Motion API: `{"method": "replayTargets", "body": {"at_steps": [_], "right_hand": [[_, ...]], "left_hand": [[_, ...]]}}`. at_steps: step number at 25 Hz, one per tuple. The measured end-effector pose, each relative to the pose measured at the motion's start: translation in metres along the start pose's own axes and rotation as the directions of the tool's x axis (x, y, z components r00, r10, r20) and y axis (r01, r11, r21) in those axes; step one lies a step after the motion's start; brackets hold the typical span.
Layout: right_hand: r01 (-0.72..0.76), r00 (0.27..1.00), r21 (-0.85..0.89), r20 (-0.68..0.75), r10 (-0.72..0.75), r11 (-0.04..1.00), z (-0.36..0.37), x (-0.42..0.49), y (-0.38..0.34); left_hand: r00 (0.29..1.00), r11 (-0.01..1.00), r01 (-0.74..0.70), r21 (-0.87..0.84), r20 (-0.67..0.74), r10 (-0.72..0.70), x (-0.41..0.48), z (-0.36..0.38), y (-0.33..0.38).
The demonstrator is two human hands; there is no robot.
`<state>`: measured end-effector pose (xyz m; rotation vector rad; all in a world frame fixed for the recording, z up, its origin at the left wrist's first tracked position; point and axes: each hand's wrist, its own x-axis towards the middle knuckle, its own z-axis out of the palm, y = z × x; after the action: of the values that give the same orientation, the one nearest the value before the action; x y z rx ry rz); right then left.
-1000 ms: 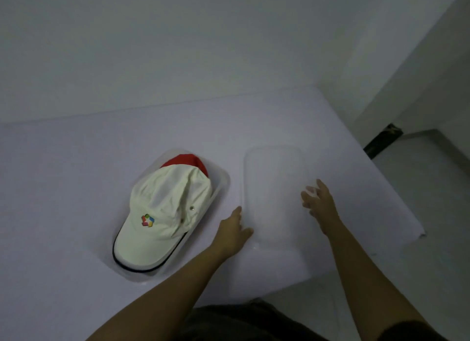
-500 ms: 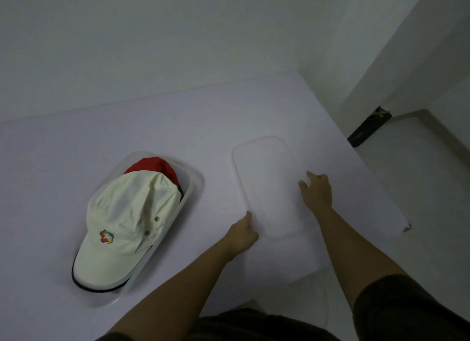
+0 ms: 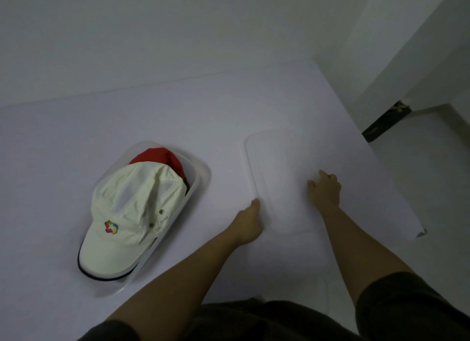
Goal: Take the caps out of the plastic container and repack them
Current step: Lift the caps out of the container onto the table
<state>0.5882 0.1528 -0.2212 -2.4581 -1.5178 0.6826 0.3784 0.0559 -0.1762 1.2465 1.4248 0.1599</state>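
The caps sit in the plastic container (image 3: 201,173) on the left side of the white table (image 3: 229,106). The head camera looks down on them. The cream cap (image 3: 129,213) lies on top, and its brim points to the near side. It has a small patch of many colours (image 3: 111,226) on the front and a dark line along the brim edge. A red cap (image 3: 162,157) peeks out from under it at the far end of the container. The container is clear and has no lid on it.

The clear lid (image 3: 277,168) lies flat on the table, to the right of the container and well apart from it. The left hand (image 3: 248,220) rests at the near left edge of the lid, with the fingers curled under and the thumb touching the rim. The right hand (image 3: 325,190) lies on the right side of the lid with its fingers a little spread. I cannot tell if either hand is really gripping the lid or only touching it. Both arms are bare up to dark sleeves (image 3: 407,300).
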Motion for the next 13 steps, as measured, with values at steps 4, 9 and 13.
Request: {"method": "replayTargets", "body": {"at_steps": [4,9,13], "right_hand": [[0.267,0.952,0.231,-0.213,-0.219,0.936,0.012,-0.046,-0.057],[0.407,0.829,0.482,0.161,-0.535,0.776,0.073,-0.183,-0.133],[0.193,0.711,0.643,0.429,-0.557,0.741,0.097,-0.245,-0.158]], "left_hand": [[0.911,0.974,-0.188,-0.125,-0.393,0.126,-0.032,-0.058,0.009],[0.541,0.988,-0.103,0.116,-0.827,0.153,-0.092,-0.17,-0.052],[0.591,0.972,0.221,0.086,-0.804,-0.063,-0.123,-0.202,-0.134]]}}
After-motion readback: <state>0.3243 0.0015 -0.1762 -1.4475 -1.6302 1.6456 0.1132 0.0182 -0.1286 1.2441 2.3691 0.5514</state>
